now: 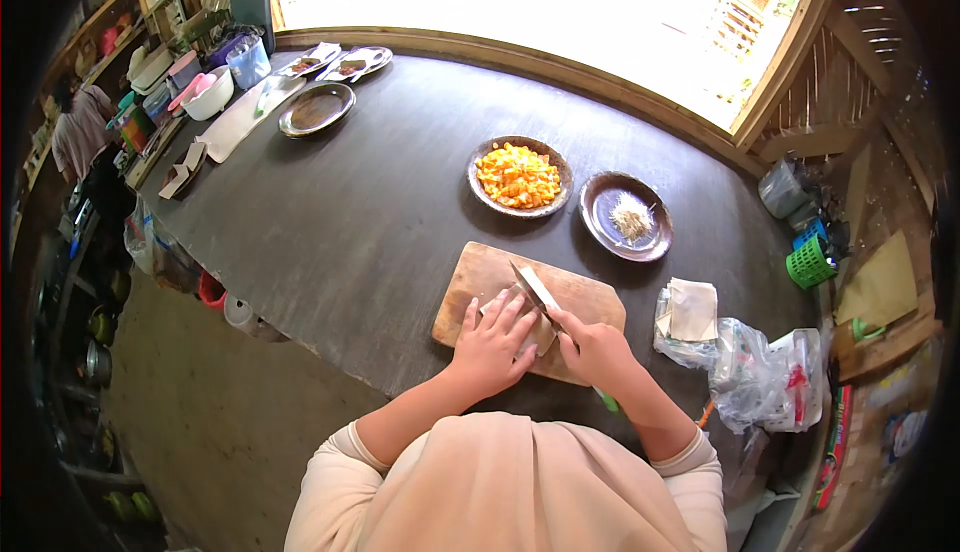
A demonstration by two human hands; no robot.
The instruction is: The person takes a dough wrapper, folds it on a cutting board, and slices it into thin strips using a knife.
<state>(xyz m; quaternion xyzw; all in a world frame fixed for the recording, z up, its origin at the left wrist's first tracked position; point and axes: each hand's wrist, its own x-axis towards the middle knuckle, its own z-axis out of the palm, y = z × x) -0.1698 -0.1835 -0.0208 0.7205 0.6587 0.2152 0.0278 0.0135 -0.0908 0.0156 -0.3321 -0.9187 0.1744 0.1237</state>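
Observation:
On the wooden cutting board [475,272] lies a pale, flat, thin sheet [541,337], partly hidden under my hands. My left hand [493,344] rests flat on the sheet with its fingers spread. In my right hand [597,354] is a knife [534,285], its blade slanting up and left just beyond the left fingertips. Whether the blade's edge touches the sheet I cannot tell. Beyond the board stands a bowl [473,190] of chopped orange pieces. To its right a dark plate [598,223] holds a small heap of thin pale shreds [631,219].
Right of the board sit a stack of pale square sheets [692,310] and clear plastic bags [745,372]. A green basket [810,264] stands at the far right. At the table's far left are a brown plate [317,110] and a white basin [210,100]. A person [82,132] stands beyond.

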